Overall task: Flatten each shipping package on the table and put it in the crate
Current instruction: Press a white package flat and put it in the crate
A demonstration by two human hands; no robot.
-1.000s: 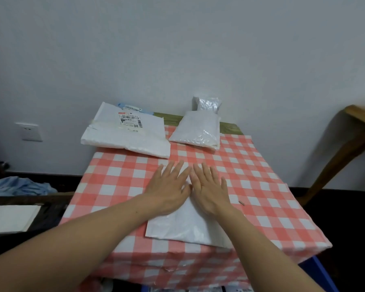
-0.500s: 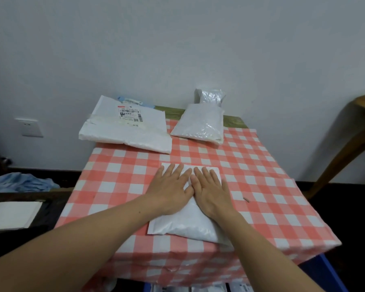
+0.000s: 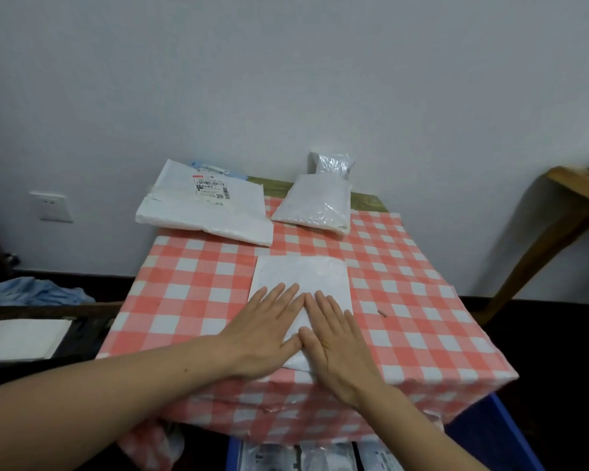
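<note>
Left hand [image 3: 262,329] and right hand [image 3: 335,339] are both flat, fingers straight, side by side, pressing on the near end of a flat white plastic mailer [image 3: 303,277] lying in the middle of the desk [image 3: 191,294] with its red-and-white checked cloth. Further back there's a bigger white labelled mailer [image 3: 204,212] and a bubble-wrap pouch [image 3: 315,207]. The blue plastic crate [image 3: 515,443] peeks out below the desk's near edge.

I see two bare limbs: left hand [image 3: 266,333] and right hand [image 3: 334,351], both uncovered, forearms bare to the frame edge. Fingers long, slim. Small dark speck [image 3: 185,370] on left forearm [image 3: 116,399].
</note>
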